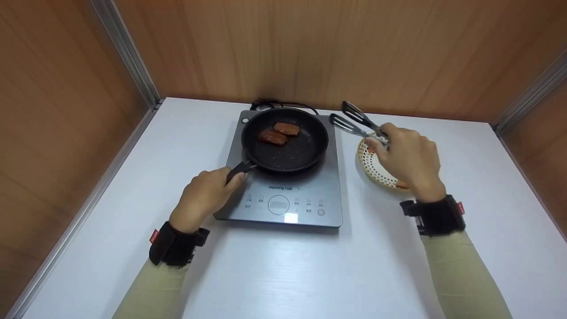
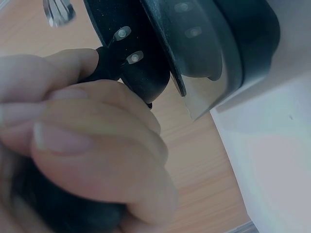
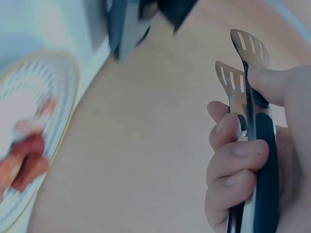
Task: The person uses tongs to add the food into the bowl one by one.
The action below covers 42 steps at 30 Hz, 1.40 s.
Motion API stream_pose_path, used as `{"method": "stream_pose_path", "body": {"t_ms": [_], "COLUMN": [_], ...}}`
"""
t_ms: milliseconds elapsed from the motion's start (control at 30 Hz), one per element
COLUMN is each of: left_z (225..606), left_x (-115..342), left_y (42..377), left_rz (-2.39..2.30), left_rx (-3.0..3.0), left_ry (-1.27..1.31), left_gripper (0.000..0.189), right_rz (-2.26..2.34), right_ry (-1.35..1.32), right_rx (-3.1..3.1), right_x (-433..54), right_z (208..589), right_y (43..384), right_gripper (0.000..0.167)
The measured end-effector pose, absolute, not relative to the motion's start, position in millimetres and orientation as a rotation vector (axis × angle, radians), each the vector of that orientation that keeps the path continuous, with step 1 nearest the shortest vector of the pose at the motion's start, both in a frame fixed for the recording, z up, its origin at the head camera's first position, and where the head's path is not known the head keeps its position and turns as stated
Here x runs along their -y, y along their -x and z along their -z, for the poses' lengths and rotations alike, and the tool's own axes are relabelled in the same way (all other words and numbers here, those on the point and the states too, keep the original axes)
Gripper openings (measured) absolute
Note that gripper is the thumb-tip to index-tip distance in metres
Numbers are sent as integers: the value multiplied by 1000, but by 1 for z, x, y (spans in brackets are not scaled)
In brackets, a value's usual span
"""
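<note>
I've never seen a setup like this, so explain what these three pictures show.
There's no robot, just a person's bare left hand and right hand. The wide picture comes from a camera on the head; the close-ups come from wrist cameras, left and right. On the white table sits a cooktop; over it, a frying pan with two brown pieces of food. To the right is a plate with more food. The left hand grips the pan's handle; the right hand holds tongs, their tips apart.
</note>
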<state>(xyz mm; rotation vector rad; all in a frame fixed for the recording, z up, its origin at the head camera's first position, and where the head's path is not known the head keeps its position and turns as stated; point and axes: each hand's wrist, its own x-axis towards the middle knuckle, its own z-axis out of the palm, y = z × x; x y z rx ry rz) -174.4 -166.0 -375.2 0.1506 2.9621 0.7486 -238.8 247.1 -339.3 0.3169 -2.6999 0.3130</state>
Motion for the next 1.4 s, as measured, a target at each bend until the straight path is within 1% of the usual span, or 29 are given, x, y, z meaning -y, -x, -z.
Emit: {"method": "stream_pose_path", "body": {"t_ms": [133, 200, 333, 400, 667, 833, 1100, 1400], "left_z": [375, 375, 376, 376, 375, 375, 376, 375], "left_x": [169, 171, 173, 172, 171, 171, 172, 172], "left_y": [174, 174, 174, 173, 173, 171, 173, 171], "left_rz": [-744, -738, -734, -738, -742, -736, -742, -756], "left_rx": [-2957, -2956, -2956, -2959, -2978, -2976, -2969, -2957], "left_ry": [-138, -130, -125, -128, -150, -151, -144, -145], "left_gripper": [42, 42, 42, 41, 42, 42, 42, 41], "right_rz": [-394, -426, -461, -461, -464, -400, -367, -382], "right_ry": [-187, -122, -10, 20, 71, 81, 97, 132], "right_rx": [2760, 2798, 2880, 2911, 2992, 3033, 3087, 3083], "right_x": [-281, -294, -312, -318, -327, -329, -329, -328], "right_z": [345, 350, 363, 369, 384, 392, 401, 406], "right_y": [229, 226, 224, 225, 229, 232, 235, 235], "right_gripper": [54, 61, 76, 79, 81, 78, 67, 71]}}
